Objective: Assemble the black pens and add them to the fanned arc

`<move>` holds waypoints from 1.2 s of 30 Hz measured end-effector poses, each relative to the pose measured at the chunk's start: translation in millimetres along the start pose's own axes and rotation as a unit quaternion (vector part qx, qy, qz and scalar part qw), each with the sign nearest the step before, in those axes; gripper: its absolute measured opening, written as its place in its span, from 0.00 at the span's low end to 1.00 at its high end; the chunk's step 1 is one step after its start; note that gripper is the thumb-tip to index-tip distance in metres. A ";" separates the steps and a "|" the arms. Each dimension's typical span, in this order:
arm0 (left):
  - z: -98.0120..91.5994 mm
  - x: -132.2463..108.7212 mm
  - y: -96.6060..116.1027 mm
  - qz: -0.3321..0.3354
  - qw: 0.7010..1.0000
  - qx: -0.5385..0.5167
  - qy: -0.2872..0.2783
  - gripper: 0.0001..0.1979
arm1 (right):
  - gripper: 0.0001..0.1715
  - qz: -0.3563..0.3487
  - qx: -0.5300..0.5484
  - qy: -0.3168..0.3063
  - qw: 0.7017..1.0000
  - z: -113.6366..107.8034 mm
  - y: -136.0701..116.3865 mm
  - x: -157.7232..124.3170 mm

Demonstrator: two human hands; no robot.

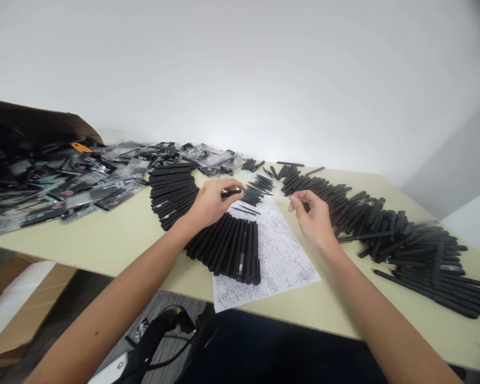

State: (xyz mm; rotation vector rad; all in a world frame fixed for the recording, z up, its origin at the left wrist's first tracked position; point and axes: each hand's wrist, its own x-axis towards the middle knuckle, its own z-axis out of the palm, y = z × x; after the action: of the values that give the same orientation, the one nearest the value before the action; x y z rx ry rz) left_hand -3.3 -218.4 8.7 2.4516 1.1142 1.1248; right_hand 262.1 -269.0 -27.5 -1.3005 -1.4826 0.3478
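Table: a cream-topped table (116,256) spans the view, with a white wall (240,69) behind it and 2 bare forearms reaching in from the near edge.

Carton: a brown cardboard box (36,120) stands at the far left, dark packed goods heaped inside it.

Packets: a wide spill of plastic-wrapped black pen packs (76,186) covers the table's left end.

Loose pens: unwrapped black pens lie side by side in a long, curving band. The right-hand stretch (404,250) runs off toward the table's right edge, while the left-hand stretch (172,186) bends round to a tight block (224,248) lying partly on the paper.

Paper: a printed sheet (280,256) lies flat at the middle of the table, a few thin pens (244,209) resting on it.

Left hand: the left hand (210,202) is closed in a pinch on a single black pen (230,194), thumb and fingers around the barrel, just above the block.

Right hand: the right hand (310,218) hovers beside the sheet, half open and curled, with nothing visible in its grip.

Handling: each pen looks light, stiff and smooth — likely to roll if nudged, so the mid-barrel seems the surest place to pinch.
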 end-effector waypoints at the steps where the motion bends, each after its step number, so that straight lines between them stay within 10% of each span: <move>1: -0.1 -0.2 0.1 0.000 1.000 0.003 0.000 0.10 | 0.14 0.001 0.003 0.002 1.000 -0.2 -0.1 0.1; 36: -2.8 -1.4 0.6 -0.024 0.995 0.087 -0.032 0.11 | 0.13 -0.024 0.004 -0.004 1.000 -1.1 0.5 -1.0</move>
State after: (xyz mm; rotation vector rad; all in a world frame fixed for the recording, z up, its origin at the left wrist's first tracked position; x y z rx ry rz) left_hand -5.6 -220.1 10.1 2.5545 1.2934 0.9655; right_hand 263.0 -270.1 -27.9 -1.2561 -1.5159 0.3267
